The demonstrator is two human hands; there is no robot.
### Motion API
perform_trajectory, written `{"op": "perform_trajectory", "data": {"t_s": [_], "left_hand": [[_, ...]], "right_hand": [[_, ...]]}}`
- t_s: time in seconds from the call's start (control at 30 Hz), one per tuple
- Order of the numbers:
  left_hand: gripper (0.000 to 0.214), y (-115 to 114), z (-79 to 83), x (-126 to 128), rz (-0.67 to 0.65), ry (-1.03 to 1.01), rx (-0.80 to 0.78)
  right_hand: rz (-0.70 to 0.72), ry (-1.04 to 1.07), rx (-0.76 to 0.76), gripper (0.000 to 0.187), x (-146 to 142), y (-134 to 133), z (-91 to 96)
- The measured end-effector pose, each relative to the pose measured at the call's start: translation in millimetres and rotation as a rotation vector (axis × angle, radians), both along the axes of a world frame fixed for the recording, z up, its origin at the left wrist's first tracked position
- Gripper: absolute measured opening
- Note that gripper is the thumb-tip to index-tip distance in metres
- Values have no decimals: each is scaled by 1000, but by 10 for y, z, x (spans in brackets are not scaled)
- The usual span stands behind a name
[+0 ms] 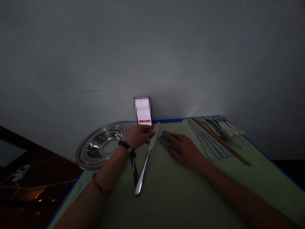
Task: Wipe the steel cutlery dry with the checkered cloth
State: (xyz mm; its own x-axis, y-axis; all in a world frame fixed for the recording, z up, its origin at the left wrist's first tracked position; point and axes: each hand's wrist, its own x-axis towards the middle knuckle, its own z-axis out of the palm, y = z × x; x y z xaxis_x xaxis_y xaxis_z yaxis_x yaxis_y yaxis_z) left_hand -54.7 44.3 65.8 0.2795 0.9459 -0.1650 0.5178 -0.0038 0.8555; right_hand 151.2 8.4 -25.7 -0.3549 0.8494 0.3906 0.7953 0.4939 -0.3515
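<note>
1. Head view: a long silver metal table knife [151,147] slants over the middle of the table, blade away from the person, handle toward them.
2. The left hand [139,136] appears to pinch this knife by the blade, near the tip. Fingers there are best kept on the flat faces, off the edge, with the handle steadied so that it does not swing.
3. Just left of the knife's handle lies a dark, shiny metal utensil [134,170], partly hidden by the left wrist. Lifting the knife clear of it would avoid scraping.
4. The right hand [184,149] lies over a bunched grey-green patterned cloth [170,142], apart from the knife; I cannot tell whether it grips or only presses. A folded layer between skin and blade would be safer than a loose bunch.
5. To the right, silver knives [206,144] lie beside a long brown wooden stick [221,141]; sleeves and forearm should stay clear of them.
6. To the left sit nested round stainless-steel bowls [82,160], near the left wrist and easily nudged.
7. Beyond, a lit phone [144,115] leans against the grey wall [166,57].
</note>
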Motion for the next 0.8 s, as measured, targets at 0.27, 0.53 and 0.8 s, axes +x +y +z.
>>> {"op": "perform_trajectory", "data": {"t_s": [0.27,0.53,0.8], "left_hand": [[28,-192,-306,-112,-68,98,-40],[31,-415,-247,-187,-72,339,130],[32,-535,-238,-296,-83,462,188]], "right_hand": [[8,14,-6,48,-5,-4,9],[9,41,2,46,-7,-8,2],[10,42,8,48,-4,9,-24]]}}
